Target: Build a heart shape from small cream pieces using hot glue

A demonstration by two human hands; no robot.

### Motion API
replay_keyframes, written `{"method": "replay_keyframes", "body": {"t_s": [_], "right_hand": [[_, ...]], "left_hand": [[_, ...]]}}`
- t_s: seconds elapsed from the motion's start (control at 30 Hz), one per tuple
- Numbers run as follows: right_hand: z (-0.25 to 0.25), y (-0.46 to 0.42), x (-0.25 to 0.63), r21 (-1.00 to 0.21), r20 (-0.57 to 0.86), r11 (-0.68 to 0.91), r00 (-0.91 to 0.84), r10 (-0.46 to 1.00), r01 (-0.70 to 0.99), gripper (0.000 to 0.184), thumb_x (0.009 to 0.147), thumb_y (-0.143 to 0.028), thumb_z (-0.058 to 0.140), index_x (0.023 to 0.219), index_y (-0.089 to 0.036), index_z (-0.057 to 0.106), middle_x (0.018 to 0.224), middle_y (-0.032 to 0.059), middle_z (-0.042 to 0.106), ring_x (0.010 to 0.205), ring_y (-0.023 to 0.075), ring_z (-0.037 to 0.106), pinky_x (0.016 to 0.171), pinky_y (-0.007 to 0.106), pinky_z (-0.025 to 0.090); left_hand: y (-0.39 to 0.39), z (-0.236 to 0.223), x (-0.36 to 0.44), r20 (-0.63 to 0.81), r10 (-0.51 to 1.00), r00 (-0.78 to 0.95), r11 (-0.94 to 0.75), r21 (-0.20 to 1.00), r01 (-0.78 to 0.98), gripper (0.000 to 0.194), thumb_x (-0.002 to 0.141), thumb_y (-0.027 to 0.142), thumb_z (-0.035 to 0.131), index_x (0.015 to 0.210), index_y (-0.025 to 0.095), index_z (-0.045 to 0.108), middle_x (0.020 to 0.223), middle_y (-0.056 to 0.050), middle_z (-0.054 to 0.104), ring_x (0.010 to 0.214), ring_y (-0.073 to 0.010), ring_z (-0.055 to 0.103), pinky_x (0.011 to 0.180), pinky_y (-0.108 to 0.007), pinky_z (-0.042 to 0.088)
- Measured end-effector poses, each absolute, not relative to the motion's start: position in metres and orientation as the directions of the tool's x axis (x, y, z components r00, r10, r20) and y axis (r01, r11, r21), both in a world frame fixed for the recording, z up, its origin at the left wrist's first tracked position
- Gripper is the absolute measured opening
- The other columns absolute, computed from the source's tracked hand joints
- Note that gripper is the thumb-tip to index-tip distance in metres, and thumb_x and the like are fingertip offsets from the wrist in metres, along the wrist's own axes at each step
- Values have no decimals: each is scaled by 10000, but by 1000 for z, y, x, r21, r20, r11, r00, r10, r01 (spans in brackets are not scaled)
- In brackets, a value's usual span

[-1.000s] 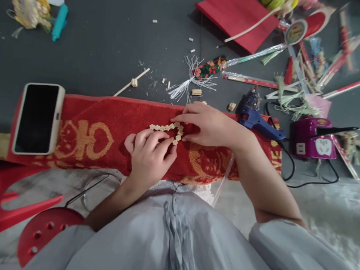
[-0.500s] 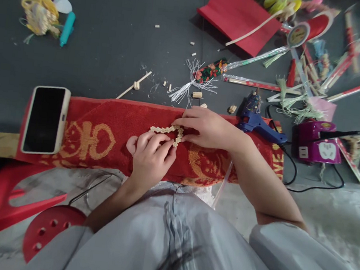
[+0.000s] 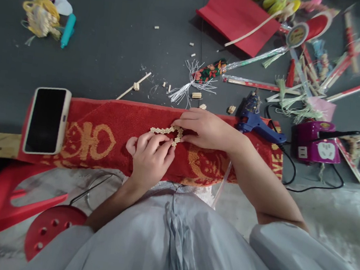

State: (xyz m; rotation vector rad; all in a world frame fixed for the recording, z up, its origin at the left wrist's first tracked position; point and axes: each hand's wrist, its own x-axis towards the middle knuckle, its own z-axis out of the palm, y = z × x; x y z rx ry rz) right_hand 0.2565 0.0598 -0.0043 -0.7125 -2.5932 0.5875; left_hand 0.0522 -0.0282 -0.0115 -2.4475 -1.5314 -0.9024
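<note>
A chain of small pale wooden pieces (image 3: 162, 130) lies bent on the red towel (image 3: 130, 116), its right end turning down between my hands. My left hand (image 3: 152, 155) rests over its lower side, fingers curled and closed on the chain's near part, which the fingers partly hide. From the right, my right hand (image 3: 202, 128) pinches the chain's right bend with thumb and fingertips. Just beyond the towel sit small bundles of short sticks (image 3: 196, 95). A blue glue gun (image 3: 256, 123) lies at the towel's right end.
A phone (image 3: 47, 120) lies on the towel's left end. A purple power socket (image 3: 317, 142) with a black cable stands right. Behind are red paper (image 3: 240, 20), a thread spool (image 3: 298, 35), wrapped sticks and tassels. A thin stick (image 3: 140, 80) lies beyond the towel. A red stool (image 3: 54, 229) stands below left.
The view has shifted slightly, so the table things appear a little farther right. Both hands stay on the chain, with hardly any movement of the fingers.
</note>
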Motion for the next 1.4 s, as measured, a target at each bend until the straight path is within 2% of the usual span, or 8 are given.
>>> {"method": "replay_keyframes", "body": {"t_s": [0.2,0.57,0.73,1.4], "right_hand": [[-1,60,258,-540,209,738,-785,584,405,252,906,-290,650,1106,-141,679,996,100,696,936,236,614,839,372,492],[-4,58,262,-576,178,694,-762,622,432,425,884,-244,646,1291,-121,641,1159,162,692,1067,280,651,914,440,544],[-5,60,265,-608,176,678,-763,623,413,385,910,-190,579,1286,-167,664,1113,124,710,1031,243,669,901,403,555],[-6,61,265,-592,184,679,-747,639,434,317,934,-181,552,1199,-158,725,1045,101,743,949,215,695,824,338,540]], "left_hand": [[-28,-10,52,547,772,324,-496,199,845,44,841,185,709,837,220,682,884,13,751,911,-217,603,831,-410,305],[-28,-9,52,539,775,330,-502,208,840,42,846,189,714,863,219,691,897,-3,754,937,-227,603,831,-416,314],[-29,-10,51,494,797,346,-505,232,831,39,879,193,690,901,224,700,925,-3,754,948,-224,593,844,-421,316],[-29,-8,53,506,795,334,-501,239,832,109,893,170,682,832,255,713,896,23,761,924,-195,599,851,-430,274]]}}
